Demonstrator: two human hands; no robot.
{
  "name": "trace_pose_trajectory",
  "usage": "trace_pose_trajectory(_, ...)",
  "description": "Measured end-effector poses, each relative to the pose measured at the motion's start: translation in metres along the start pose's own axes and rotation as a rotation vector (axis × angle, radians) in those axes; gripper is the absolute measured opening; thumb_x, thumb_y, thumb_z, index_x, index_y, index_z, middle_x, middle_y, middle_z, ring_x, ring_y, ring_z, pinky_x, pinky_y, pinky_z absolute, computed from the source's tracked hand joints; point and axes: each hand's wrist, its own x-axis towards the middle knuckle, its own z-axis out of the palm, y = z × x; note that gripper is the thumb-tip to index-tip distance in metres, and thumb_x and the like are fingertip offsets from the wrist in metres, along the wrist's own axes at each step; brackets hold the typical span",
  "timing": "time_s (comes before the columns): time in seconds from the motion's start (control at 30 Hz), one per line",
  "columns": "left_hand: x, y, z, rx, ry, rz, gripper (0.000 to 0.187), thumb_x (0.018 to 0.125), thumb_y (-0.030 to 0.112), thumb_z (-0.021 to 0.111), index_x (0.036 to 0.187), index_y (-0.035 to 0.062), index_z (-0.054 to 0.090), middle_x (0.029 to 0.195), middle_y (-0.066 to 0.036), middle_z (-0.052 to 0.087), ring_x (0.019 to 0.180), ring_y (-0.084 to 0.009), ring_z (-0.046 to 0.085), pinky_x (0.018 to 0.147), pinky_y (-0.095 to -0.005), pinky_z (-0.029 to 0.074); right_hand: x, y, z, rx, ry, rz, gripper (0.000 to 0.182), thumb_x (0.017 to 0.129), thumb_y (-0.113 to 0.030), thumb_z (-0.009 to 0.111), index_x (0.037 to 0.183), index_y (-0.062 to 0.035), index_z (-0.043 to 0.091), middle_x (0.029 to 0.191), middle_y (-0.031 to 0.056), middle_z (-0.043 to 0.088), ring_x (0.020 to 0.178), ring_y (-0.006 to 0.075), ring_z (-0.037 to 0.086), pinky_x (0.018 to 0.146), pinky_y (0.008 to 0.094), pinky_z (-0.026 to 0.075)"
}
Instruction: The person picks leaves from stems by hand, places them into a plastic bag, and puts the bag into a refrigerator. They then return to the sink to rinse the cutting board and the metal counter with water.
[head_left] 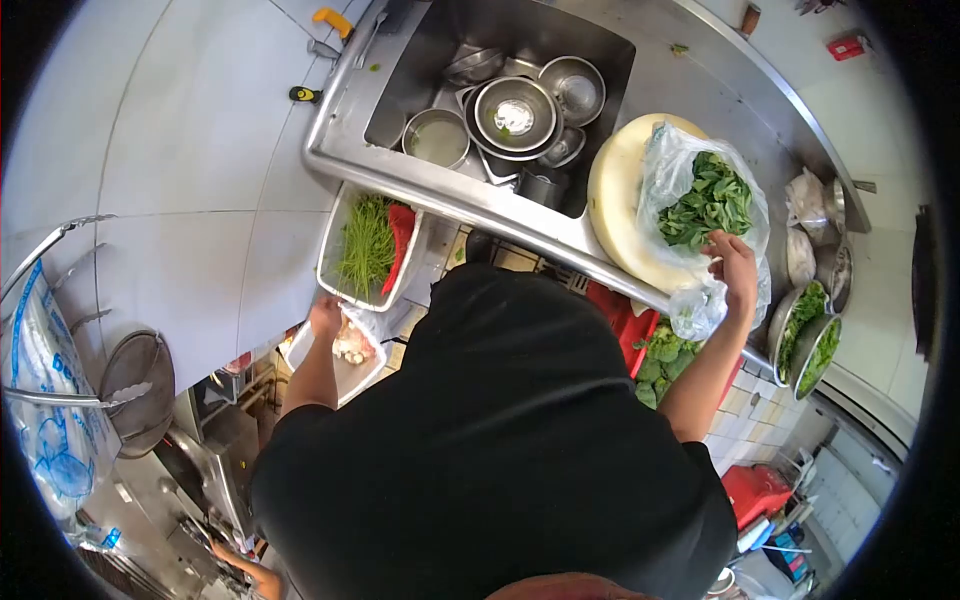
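Observation:
My right hand (pixel 735 262) is at the near edge of a heap of leafy greens (pixel 708 200), its fingers bent in and touching the leaves. The greens lie in a clear plastic bag (pixel 655 165) on a thick round cutting board (pixel 615 190) beside the sink. Low on the left, my left hand (pixel 325 315) is closed near the corner of a white tub (pixel 327 262); what its fingers hold, if anything, is hidden. Thin green stalks (pixel 367 245) and a red strip (pixel 398 245) are in that tub. Just below it, another white tub (pixel 350 388) contains pale pieces resembling garlic.
Metal bowls (pixel 515 115) and pots fill part of the steel sink (pixel 400 90). Bowls of chopped greens (pixel 818 355) stand at the counter's right end. A red crate (pixel 640 345) with green vegetables sits below the counter. At far left hang a round strainer (pixel 138 390) and metal hooks.

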Motion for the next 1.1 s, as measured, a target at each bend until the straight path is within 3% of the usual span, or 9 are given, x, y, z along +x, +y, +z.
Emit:
trace_pose_trajectory(0.13,0.014,0.003,-0.005,0.367,0.001,0.188,0.027,0.093,0.027,0.053,0.1,0.0034,0.066,0.099,-0.021,0.069,0.094,-0.0329,0.067,0.083,-0.0433,0.05,-0.003,0.023,-0.042,-0.259,0.009,0.165,0.034,0.095,-0.031,0.054,0.094,0.0,0.068,0.073,0.0107,0.067,0.048,0.012,0.053,0.046,0.0257,0.04)
trace_pose_trajectory(0.27,0.075,0.02,0.016,-0.005,0.24,-0.181,0.065,0.096,0.04,0.052,0.137,-0.0087,0.041,0.134,-0.029,0.05,0.127,-0.0401,0.048,0.105,-0.044,0.04,0.036,0.111,-0.101,-0.699,0.069,0.124,0.032,0.085,-0.025,0.056,0.086,0.0036,0.071,0.079,0.021,0.069,0.064,0.0295,0.066,0.061,0.0384,0.053)
trace_pose_trajectory(0.37,0.057,0.142,-0.018,0.039,0.472,0.228,0.05,0.098,0.03,0.053,0.133,-0.0056,0.048,0.124,-0.024,0.053,0.107,-0.0375,0.054,0.09,-0.041,0.046,0.064,0.174,-0.105,-0.962,0.25,0.168,0.027,0.08,-0.019,0.055,0.091,-0.0041,0.074,0.103,0.0248,0.068,0.099,0.039,0.066,0.089,0.044,0.051)
trace_pose_trajectory(0.5,0.035,0.293,-0.026,-0.223,0.401,0.642,0.04,0.097,0.021,0.055,0.129,-0.0024,0.052,0.109,-0.016,0.054,0.09,-0.0242,0.052,0.078,-0.0338,0.045,0.051,0.184,-0.061,-0.439,0.378,-0.134,0.025,0.079,-0.018,0.056,0.093,-0.0108,0.075,0.097,0.0164,0.072,0.095,0.0322,0.069,0.086,0.0399,0.053)
trace_pose_trajectory(0.6,-0.002,0.401,-0.017,-0.417,0.168,0.848,0.035,0.095,0.014,0.056,0.127,-0.0006,0.053,0.103,-0.01,0.053,0.088,-0.0177,0.051,0.076,-0.0304,0.045,0.056,0.198,-0.036,-0.343,0.326,-0.056,0.022,0.079,-0.014,0.055,0.086,-0.0079,0.075,0.096,0.0159,0.072,0.09,0.032,0.07,0.082,0.0401,0.054)
trace_pose_trajectory(0.73,-0.067,0.507,0.005,-0.501,-0.161,1.155,0.035,0.095,0.007,0.055,0.129,0.0004,0.052,0.09,-0.004,0.056,0.078,-0.0113,0.051,0.073,-0.0257,0.044,0.094,0.277,-0.027,-0.995,0.378,-0.02,0.028,0.08,-0.016,0.055,0.099,-0.0019,0.069,0.094,0.0166,0.071,0.087,0.0323,0.069,0.081,0.0461,0.053)
trace_pose_trajectory(0.8,-0.098,0.539,0.026,-0.596,-0.365,1.249,0.034,0.095,0.007,0.055,0.128,-0.0011,0.052,0.09,-0.004,0.057,0.077,-0.0108,0.051,0.072,-0.0253,0.044,0.078,0.277,-0.013,-1.037,0.669,-0.094,0.032,0.081,-0.02,0.054,0.105,-0.0047,0.067,0.091,0.0164,0.071,0.085,0.0291,0.07,0.088,0.0554,0.048)
trace_pose_trajectory(0.83,-0.114,0.552,0.037,-0.562,-0.444,1.295,0.034,0.095,0.007,0.055,0.128,-0.0017,0.052,0.09,-0.004,0.058,0.078,-0.0107,0.052,0.072,-0.0252,0.045,0.093,0.291,-0.002,-0.854,0.678,-0.041,0.034,0.09,-0.018,0.046,0.111,0.0002,0.065,0.112,0.0217,0.067,0.099,0.0351,0.068,0.108,0.0651,0.02)
trace_pose_trajectory(1.1,-0.249,0.62,0.086,-0.128,-0.914,1.816,0.04,0.087,0.0,0.06,0.126,0.0008,0.054,0.103,-0.013,0.058,0.072,-0.0192,0.055,0.07,-0.0295,0.048,0.07,0.247,-0.006,-0.518,0.746,0.276,0.029,0.082,-0.017,0.054,0.103,-0.0049,0.071,0.123,0.0215,0.054,0.117,0.0385,0.048,0.096,0.0507,0.037)
